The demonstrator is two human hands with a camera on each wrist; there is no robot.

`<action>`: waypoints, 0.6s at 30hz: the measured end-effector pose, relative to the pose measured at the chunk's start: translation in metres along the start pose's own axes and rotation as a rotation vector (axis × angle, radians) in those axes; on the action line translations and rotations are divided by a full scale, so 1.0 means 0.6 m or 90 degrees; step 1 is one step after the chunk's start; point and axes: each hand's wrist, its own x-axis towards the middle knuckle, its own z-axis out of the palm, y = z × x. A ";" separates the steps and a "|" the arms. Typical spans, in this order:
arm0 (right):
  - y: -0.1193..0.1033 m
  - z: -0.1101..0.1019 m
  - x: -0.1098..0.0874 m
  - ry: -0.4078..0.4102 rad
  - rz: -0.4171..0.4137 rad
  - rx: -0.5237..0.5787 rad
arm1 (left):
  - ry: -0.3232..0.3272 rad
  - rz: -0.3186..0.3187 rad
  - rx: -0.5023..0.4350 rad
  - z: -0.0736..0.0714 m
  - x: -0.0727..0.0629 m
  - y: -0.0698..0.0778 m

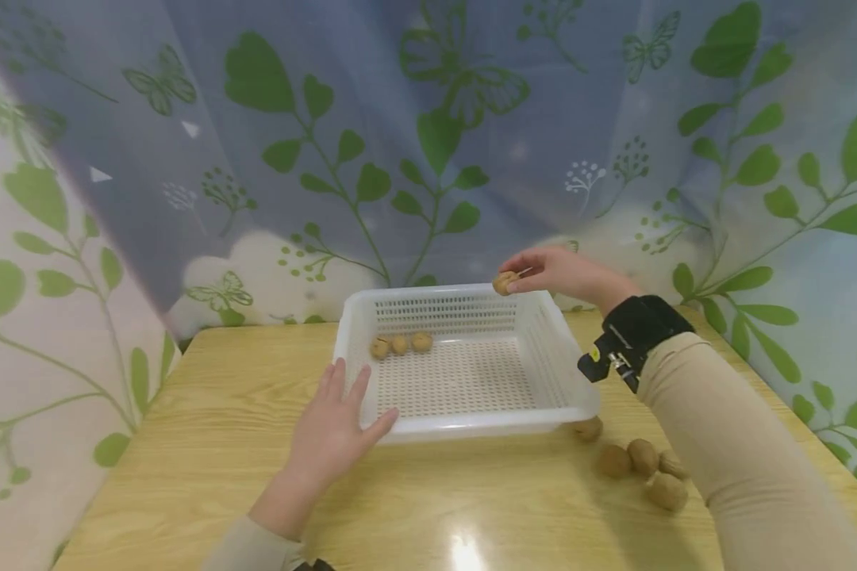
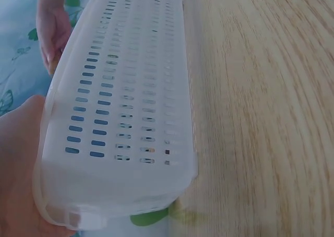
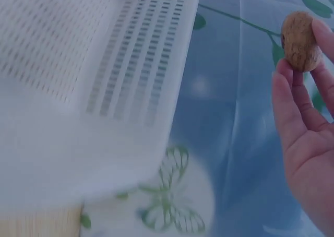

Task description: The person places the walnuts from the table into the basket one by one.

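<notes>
A white plastic basket with slotted walls stands on the wooden table. My left hand rests at its near left corner, the fingers spread and fairly straight; the left wrist view shows this hand against the basket's end. Over the far rim, toward the right, my right hand pinches a walnut between thumb and fingers. The right wrist view shows that walnut held at the fingertips, clear of the basket. Three walnuts lie in a row inside, near the back left.
Several walnuts lie on the table to the right of the basket, partly behind the right forearm. One walnut sits by the basket's near right corner. A leaf-patterned curtain hangs behind the table and along its sides.
</notes>
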 end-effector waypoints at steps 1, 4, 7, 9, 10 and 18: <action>-0.003 0.006 0.013 0.001 -0.004 0.008 | 0.001 0.001 -0.001 -0.001 0.000 0.000; -0.001 0.024 0.052 0.002 -0.020 0.027 | -0.007 0.002 -0.001 -0.001 -0.001 -0.001; 0.011 0.050 0.089 0.015 -0.035 0.047 | -0.009 -0.004 -0.001 0.001 0.000 -0.002; 0.023 0.072 0.112 0.028 -0.032 0.053 | -0.005 -0.008 0.000 0.001 0.000 -0.003; 0.029 0.084 0.121 0.035 -0.027 0.052 | -0.003 -0.010 0.000 0.001 0.000 -0.003; 0.066 0.166 0.163 0.070 -0.008 0.051 | 0.005 -0.015 0.002 0.001 -0.002 -0.002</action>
